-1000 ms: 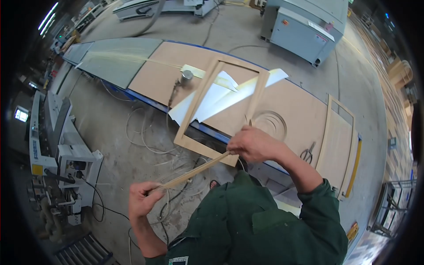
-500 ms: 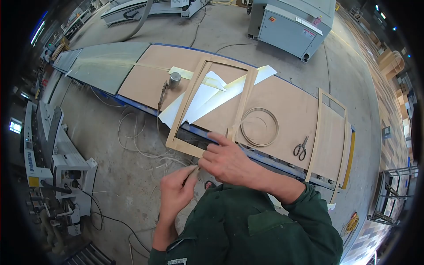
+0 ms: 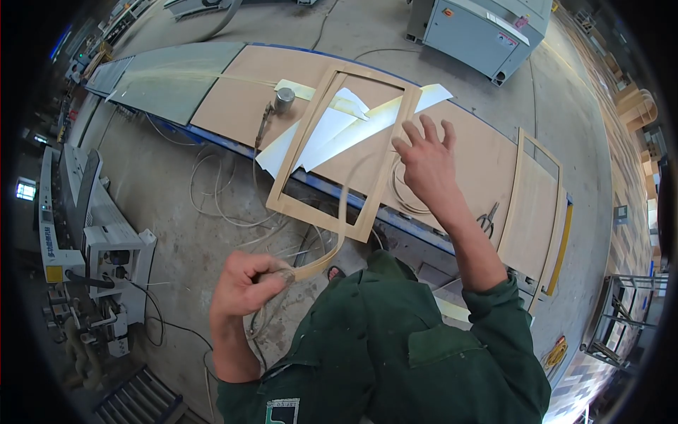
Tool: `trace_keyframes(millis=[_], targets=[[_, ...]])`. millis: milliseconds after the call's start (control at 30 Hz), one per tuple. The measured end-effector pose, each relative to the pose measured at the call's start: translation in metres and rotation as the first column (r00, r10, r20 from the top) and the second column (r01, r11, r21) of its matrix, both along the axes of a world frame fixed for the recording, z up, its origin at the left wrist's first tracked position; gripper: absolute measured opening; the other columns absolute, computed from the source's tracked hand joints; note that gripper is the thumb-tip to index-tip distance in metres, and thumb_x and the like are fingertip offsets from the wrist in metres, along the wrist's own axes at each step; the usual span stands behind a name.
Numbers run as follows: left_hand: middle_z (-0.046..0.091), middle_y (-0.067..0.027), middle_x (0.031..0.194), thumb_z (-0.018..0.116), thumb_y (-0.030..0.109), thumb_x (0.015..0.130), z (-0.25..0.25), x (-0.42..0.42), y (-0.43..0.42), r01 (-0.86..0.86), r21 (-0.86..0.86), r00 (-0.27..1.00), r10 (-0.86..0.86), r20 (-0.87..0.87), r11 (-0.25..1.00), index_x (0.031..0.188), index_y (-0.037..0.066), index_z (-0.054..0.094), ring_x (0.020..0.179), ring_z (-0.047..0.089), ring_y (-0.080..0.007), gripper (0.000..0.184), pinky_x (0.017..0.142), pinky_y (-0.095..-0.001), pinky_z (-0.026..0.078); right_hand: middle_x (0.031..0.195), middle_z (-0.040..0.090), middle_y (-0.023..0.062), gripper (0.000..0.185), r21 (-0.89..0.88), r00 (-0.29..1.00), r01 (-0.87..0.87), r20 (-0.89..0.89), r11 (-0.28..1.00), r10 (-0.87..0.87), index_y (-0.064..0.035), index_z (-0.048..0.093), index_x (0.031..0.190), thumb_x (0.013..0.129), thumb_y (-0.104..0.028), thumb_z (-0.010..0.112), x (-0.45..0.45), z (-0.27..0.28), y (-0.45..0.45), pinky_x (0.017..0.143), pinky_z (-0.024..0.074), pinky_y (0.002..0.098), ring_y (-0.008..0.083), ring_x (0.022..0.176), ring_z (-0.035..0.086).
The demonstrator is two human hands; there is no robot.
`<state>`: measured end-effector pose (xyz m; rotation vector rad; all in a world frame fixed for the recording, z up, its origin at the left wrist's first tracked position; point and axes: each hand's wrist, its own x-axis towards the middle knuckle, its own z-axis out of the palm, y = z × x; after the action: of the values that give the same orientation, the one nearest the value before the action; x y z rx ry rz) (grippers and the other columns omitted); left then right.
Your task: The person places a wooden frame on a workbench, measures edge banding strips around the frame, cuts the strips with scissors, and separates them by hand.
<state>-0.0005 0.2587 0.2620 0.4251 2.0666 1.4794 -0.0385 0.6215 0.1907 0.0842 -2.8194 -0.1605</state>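
My left hand [image 3: 251, 283] is closed on one end of a thin wood-coloured strip [image 3: 343, 212], which curves up in front of my body toward the frame. Raised over the table, my right hand [image 3: 428, 159] has its fingers spread and holds nothing. Between the hands lies a rectangular wooden frame [image 3: 318, 212], its near end jutting over the table's edge. White and yellowed paper sheets [image 3: 332, 141] lie beneath the frame. A coil of strip [image 3: 406, 194] rests on the table, partly hidden by my right hand. Scissors [image 3: 487, 220] lie right of it.
The long table [image 3: 233, 106] runs across the view. On it are a spray gun with a metal cup [image 3: 284, 99] and a second wooden frame [image 3: 510, 201] at the right. Hoses [image 3: 219, 205] loop over the floor. Machines stand at the left [image 3: 116, 254] and back right [image 3: 466, 42].
My right hand has left the strip, opened and moved up and right over the table. My left hand has moved left and down with the strip, which now shows as a curve.
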Motion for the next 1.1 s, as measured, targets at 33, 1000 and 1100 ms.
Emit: trace_keyframes(millis=[33, 1000, 1100], targets=[[0.057, 0.0034, 0.060, 0.069, 0.004, 0.080, -0.003, 0.001, -0.001, 0.002, -0.004, 1.000, -0.002, 0.006, 1.000, 0.080, -0.003, 0.071, 0.055, 0.046, -0.0032, 0.008, 0.048, -0.0240, 0.032, 0.132, 0.060, 0.0070, 0.037, -0.004, 1.000, 0.002, 0.006, 1.000, -0.002, -0.0156, 0.070, 0.112, 0.079, -0.002, 0.063, 0.004, -0.001, -0.005, 0.113, 0.0238, 0.0556, 0.0295, 0.130, 0.051], [0.058, 0.0045, 0.061, 0.072, 0.013, 0.073, 0.002, -0.019, -0.075, -0.333, -0.067, 0.939, 0.337, 0.069, 0.941, 0.076, 0.001, 0.073, 0.055, 0.044, -0.0025, 0.012, 0.050, -0.0222, 0.029, 0.077, 0.065, -0.0020, 0.023, -0.887, 0.560, 0.425, 0.102, -0.179, 0.822, -0.0048, 0.064, 0.096, 0.097, -0.027, 0.067, 0.049, 0.008, -0.046, 0.059, 0.0428, 0.0266, 0.0082, 0.067, 0.057], [0.060, 0.0037, 0.063, 0.073, 0.011, 0.073, 0.002, -0.018, -0.077, -0.295, -0.110, 0.949, 0.304, 0.077, 0.949, 0.076, 0.000, 0.073, 0.057, 0.046, -0.0030, 0.012, 0.052, -0.0224, 0.031, 0.072, 0.061, 0.0021, 0.030, -0.954, 0.508, 0.120, 0.296, 0.274, 0.809, -0.0029, 0.064, 0.100, 0.094, -0.032, 0.071, 0.046, 0.031, -0.041, 0.060, 0.0414, 0.0311, 0.0125, 0.065, 0.051]])
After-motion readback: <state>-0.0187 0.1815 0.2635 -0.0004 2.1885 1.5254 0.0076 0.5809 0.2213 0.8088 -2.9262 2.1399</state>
